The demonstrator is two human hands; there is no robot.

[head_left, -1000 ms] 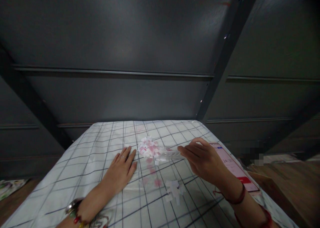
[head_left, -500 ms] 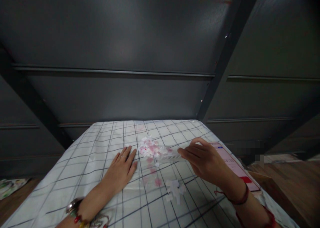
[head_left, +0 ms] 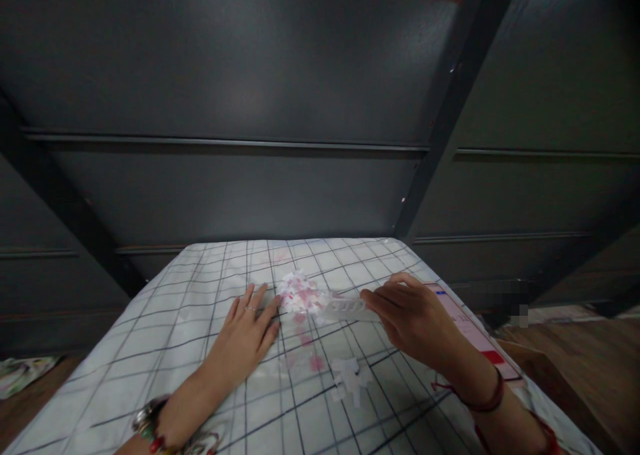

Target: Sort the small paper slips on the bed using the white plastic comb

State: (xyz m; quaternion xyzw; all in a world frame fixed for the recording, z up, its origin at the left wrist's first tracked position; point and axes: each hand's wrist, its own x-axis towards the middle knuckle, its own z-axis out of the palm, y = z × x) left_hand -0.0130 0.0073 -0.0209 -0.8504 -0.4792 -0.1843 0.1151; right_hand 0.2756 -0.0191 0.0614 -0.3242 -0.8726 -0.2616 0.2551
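Observation:
My left hand (head_left: 245,332) lies on the checked tablecloth with its fingers spread, a fingertip by the edge of a pile of small white and pink scraps (head_left: 299,294). Between the thumb and fingers of my right hand (head_left: 415,315) is one end of a translucent white slotted strip (head_left: 345,307). The strip's other end reaches the right side of the pile; whether it touches the scraps is unclear. Pink smudges (head_left: 316,363) show on a clear sheet or the cloth below the pile. A smaller cluster of white pieces (head_left: 351,378) lies nearer to me.
A phone (head_left: 475,335) with a lit pink screen lies at the table's right edge, partly behind my right hand. The white checked tablecloth (head_left: 165,328) covers the table. Dark grey panels (head_left: 260,195) rise directly behind it.
My left hand has slid slightly right, to the pile's edge. My right hand has shifted a little to the right, and the strip now shows more clearly.

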